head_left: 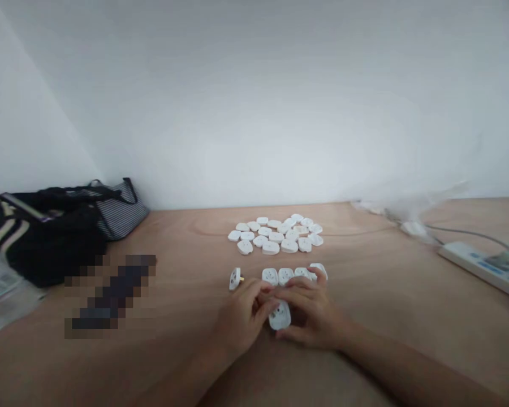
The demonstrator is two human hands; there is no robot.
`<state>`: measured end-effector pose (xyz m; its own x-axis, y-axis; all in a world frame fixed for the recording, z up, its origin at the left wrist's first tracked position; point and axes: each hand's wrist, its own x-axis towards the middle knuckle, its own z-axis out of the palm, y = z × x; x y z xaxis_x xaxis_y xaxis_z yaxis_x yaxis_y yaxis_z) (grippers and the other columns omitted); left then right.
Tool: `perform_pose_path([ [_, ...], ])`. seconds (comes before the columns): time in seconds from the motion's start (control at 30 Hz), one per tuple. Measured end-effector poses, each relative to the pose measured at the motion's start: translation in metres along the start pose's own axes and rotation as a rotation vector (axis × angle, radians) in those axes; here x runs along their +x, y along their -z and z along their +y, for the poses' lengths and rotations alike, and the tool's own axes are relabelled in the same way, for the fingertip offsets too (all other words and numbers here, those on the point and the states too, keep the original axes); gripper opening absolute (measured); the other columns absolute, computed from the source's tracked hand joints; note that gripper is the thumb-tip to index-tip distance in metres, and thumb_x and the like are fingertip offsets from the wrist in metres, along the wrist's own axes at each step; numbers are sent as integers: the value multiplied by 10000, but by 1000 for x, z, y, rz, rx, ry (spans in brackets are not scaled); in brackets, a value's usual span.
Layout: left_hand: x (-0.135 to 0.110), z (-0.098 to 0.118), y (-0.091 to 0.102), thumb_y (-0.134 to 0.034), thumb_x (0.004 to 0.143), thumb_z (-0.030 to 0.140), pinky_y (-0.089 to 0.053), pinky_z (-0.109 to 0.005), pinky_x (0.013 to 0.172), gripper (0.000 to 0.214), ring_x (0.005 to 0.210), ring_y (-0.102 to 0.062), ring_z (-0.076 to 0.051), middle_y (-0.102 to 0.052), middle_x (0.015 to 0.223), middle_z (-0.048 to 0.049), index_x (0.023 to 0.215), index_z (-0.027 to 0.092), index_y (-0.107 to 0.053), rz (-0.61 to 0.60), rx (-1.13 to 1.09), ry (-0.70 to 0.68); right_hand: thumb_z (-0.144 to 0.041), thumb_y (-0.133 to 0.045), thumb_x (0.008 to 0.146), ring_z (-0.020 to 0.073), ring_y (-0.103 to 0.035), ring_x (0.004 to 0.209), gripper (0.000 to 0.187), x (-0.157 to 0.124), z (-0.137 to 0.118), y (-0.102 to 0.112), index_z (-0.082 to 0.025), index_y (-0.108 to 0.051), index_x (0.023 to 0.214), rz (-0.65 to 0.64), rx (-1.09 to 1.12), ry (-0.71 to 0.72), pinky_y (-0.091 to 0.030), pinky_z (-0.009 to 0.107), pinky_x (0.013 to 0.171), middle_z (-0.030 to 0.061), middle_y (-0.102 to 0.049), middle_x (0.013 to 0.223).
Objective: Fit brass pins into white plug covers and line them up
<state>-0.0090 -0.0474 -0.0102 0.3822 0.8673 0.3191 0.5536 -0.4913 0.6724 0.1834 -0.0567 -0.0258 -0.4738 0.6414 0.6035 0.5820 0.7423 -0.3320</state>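
Observation:
Both hands meet near the front of a wooden table (178,362). My left hand (242,317) and my right hand (310,310) pinch a white plug adapter (280,315) between their fingers. Just beyond them a short row of white adapters (285,275) lies flat, and my right fingertips reach its right end. One adapter (235,278) stands on its side to the left of the row. Farther back lies a cluster of several more white adapters (276,234).
A black and striped bag (63,226) sits at the back left against the wall, with a blurred dark object (110,297) in front of it. A white power strip (483,268) with its cable and a clear plastic bag (411,212) lie at the right.

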Motion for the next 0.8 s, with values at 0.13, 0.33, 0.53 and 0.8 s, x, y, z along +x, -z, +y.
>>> perform_pose_path([
  [0.13,-2,1,9,-703,740,352,-473,-297,775,379,875,-593,-204,-635,985,-61,1061,187,-587,-63,-51,-98,-639,-649,669,274,-541,1015,569,-2,6,1,-293,-597,1117,47,-21,-54,-131,493,989,54,-688,977],
  [0.33,-3,-1,11,-820,604,327,-444,-331,891,564,1001,-579,-235,-653,1090,-67,1112,210,-606,-131,-10,-196,-700,-654,595,268,-565,982,646,-4,13,0,-292,-626,1096,26,-28,-74,-163,499,974,71,-677,997],
  [0.53,-4,-3,10,-734,720,271,-464,-319,896,463,1008,-599,-217,-649,1124,-73,1153,201,-586,-147,-6,-232,-728,-651,551,292,-563,1018,737,-4,14,-3,-301,-591,1149,-22,-35,-49,-131,526,990,77,-660,1047],
  [0.8,-5,-7,11,-750,681,287,-438,-368,929,549,1047,-573,-243,-624,1148,-74,1187,230,-547,-123,72,-152,-388,-625,803,206,-538,868,151,2,17,31,-239,-624,828,-197,-73,-112,-270,379,809,16,-649,845],
])
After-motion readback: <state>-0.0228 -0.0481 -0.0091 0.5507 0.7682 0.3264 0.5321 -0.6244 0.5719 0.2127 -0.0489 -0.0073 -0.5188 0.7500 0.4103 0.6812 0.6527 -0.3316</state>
